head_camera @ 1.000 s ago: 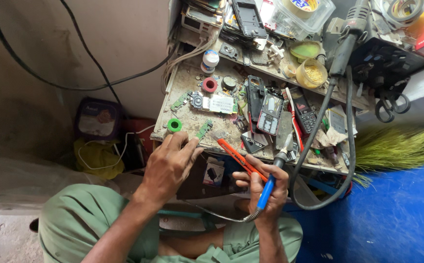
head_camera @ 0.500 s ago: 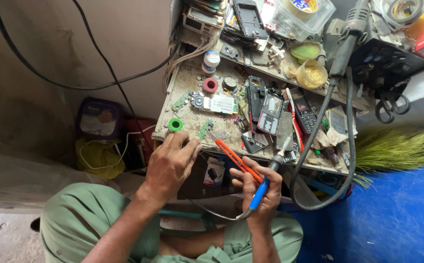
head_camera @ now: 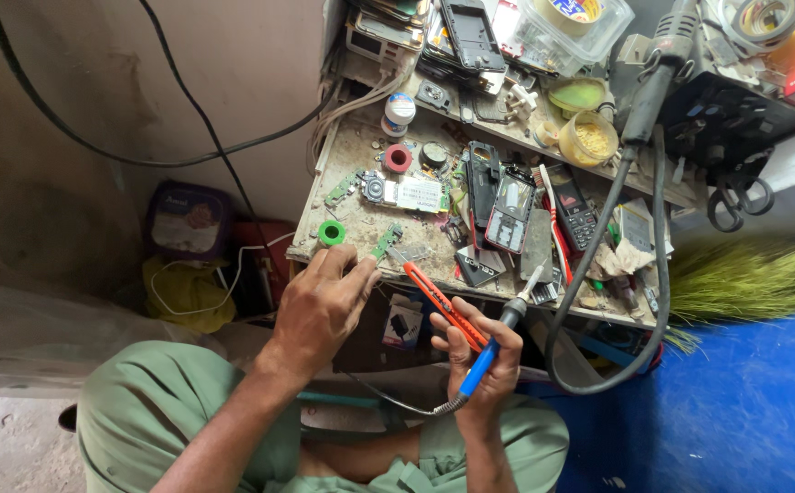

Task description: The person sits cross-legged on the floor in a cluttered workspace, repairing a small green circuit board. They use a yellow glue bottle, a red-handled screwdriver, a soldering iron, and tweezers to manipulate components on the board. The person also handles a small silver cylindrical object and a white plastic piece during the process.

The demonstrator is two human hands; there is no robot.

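My left hand (head_camera: 320,306) rests at the front edge of a cluttered wooden workbench (head_camera: 352,224), its fingertips pinching a small green circuit board (head_camera: 385,243). A green tape roll (head_camera: 331,234) lies just left of those fingers. My right hand (head_camera: 478,356) is closed around a blue-handled soldering iron (head_camera: 493,342) and an orange utility knife (head_camera: 441,304) together. The iron's tip points up toward the bench edge, and the knife's blade end reaches toward the board. The iron's cord (head_camera: 397,402) trails down over my lap.
Opened mobile phones (head_camera: 511,208), a larger circuit board (head_camera: 407,194), a red tape roll (head_camera: 397,158) and small tubs (head_camera: 587,137) crowd the bench. A thick black hose (head_camera: 653,274) loops down its right side. A broom (head_camera: 744,278) lies on the blue floor at right; bags (head_camera: 188,274) sit at left.
My right hand has shifted slightly right and down with the iron and knife. My left hand stays on the small board at the bench edge.
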